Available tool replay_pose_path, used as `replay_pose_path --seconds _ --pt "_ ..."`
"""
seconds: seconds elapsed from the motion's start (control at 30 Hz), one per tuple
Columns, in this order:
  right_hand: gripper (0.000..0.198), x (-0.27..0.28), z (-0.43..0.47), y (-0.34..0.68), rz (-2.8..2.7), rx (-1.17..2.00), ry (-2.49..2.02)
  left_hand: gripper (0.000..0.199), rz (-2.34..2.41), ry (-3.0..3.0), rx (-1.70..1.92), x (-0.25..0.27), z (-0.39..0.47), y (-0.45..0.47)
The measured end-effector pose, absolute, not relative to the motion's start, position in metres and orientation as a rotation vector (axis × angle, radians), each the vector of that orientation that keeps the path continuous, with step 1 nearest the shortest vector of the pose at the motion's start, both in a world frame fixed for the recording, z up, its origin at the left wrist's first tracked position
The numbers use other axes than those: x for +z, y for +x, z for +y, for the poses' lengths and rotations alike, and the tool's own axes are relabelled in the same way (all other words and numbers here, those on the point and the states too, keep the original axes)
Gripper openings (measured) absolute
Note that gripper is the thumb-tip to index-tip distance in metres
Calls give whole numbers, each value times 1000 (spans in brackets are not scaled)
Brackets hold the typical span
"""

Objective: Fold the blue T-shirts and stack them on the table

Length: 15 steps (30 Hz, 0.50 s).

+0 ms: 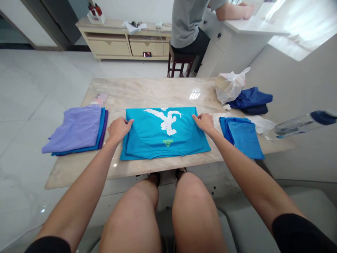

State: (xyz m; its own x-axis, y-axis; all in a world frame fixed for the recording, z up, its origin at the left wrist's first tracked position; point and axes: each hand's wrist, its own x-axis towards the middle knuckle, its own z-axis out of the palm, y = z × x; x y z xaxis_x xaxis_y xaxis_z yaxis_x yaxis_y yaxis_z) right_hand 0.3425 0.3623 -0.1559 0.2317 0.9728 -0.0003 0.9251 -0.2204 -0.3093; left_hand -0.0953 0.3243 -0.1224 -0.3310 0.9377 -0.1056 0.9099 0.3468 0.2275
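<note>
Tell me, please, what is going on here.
The seated person's left-hand grip and right-hand grip touch opposite sides of a folded turquoise T-shirt, which lies on the marble-patterned table. A stack of folded garments, lavender on top, lies to its left; folded blue fabric lies to its right.

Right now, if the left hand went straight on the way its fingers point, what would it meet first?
The folded turquoise shirt. The left hand is at its left edge, fingers pointing across it toward the white print; exact contact is hard to judge.
</note>
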Motion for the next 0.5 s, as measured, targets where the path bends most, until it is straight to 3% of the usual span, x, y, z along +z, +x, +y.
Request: replay_pose_path --seconds 0.23,0.37,0.5 --pt "36 -176 393 346 -1764 253 -2143 40 2384 1675 388 -142 341 -99" --pt "40 -168 368 341 -1855 14 -1883 54 2310 1883 573 -136 309 -73" --pt "54 -167 313 318 -2268 78 -1599 70 1997 2233 522 -143 264 -38"
